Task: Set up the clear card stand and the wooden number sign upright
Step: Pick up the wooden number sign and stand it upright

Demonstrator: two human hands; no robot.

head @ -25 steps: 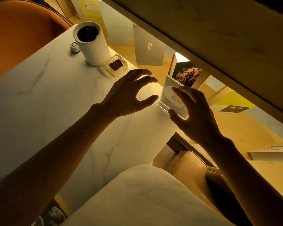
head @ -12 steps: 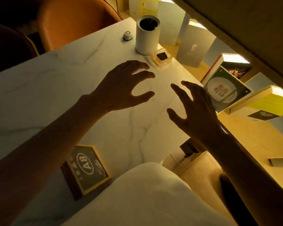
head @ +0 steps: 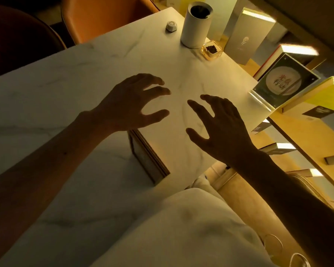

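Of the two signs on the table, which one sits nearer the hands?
The wooden number sign, right below the left hand. The clear card stand stands at the table's far right edge.

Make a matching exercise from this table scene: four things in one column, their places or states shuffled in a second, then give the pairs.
1. clear card stand
2. wooden number sign
3. white cylinder
4. left hand

A. at the table's far end, beside a small glass dish
B. open, fingers spread, holding nothing
C. at the table's right edge, leaning back against books
D. near the table's front edge, partly under the left hand

Pairs: 1-C, 2-D, 3-A, 4-B
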